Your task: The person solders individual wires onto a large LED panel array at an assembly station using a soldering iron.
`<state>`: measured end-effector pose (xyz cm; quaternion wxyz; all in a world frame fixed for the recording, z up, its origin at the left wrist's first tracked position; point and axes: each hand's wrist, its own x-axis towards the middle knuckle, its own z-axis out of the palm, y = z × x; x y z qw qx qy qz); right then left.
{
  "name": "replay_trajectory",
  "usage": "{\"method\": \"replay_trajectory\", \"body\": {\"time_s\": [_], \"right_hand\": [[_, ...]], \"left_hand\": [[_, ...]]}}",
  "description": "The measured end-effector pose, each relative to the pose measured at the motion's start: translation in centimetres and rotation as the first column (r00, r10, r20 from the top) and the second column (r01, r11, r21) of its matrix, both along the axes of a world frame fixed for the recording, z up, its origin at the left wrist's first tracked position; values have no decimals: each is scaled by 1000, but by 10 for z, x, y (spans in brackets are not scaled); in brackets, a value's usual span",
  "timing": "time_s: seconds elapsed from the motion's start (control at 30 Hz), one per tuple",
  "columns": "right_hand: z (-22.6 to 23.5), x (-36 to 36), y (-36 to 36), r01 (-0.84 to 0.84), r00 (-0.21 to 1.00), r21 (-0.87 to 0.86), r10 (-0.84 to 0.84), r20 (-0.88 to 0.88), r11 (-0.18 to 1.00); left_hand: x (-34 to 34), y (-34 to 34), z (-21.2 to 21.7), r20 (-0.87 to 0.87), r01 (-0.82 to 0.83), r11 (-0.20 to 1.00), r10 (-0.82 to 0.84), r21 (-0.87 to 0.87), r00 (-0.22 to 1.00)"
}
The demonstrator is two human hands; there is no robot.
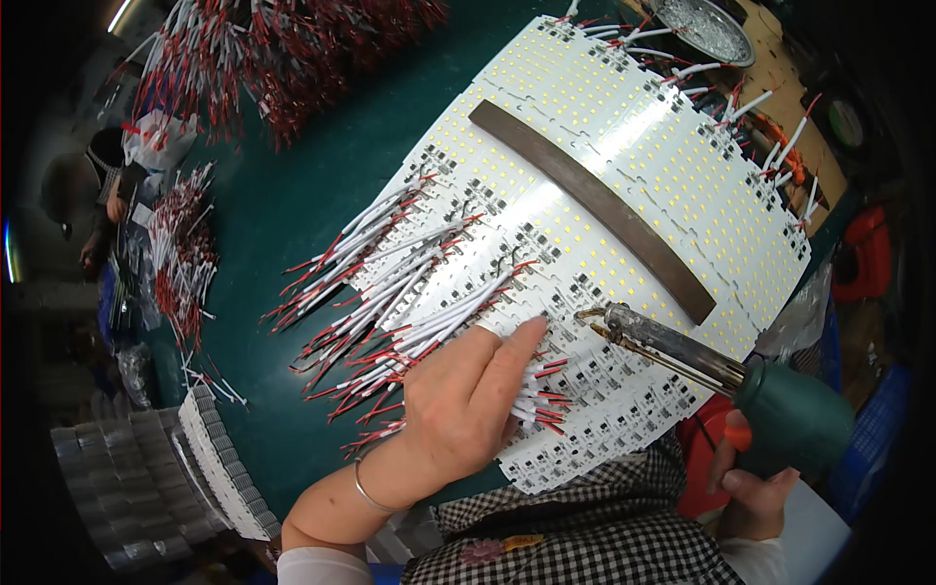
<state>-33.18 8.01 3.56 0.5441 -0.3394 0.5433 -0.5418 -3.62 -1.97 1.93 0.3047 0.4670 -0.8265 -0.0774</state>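
My left hand point(458, 405) is closed round a bundle of short wires point(539, 402) with white sleeves and red ends. Its index finger reaches onto a large sheet of white LED circuit boards point(624, 385), dotted with yellow chips and small black parts. My right hand point(751, 492) grips the green handle of a soldering gun point(795, 414), whose bent tip point(592, 317) hovers over or touches the boards just right of that finger; I cannot tell which. Rows of white-sleeved wires point(429, 327) stick out leftward from the boards. Across the middle lies a curved brown bar point(595, 210).
Big heaps of red and white wires point(292, 58) lie at the far left, with a smaller pile point(180, 258) below. Stacked boards point(146, 478) stand at the near left. A metal dish point(707, 29) is at the back right. Another person point(97, 185) is at the left edge.
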Motion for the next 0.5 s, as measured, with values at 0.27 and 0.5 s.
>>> {"method": "replay_trajectory", "body": {"time_s": [0.27,0.5], "right_hand": [[7,2,5,-67,996,104,74,-59,992],[6,2,14,-72,996,184,79,-33,980]], "left_hand": [[8,-12,-9,-155,180,980,-167,79,974],[10,-11,-8,-120,193,979,-185,59,975]]}}
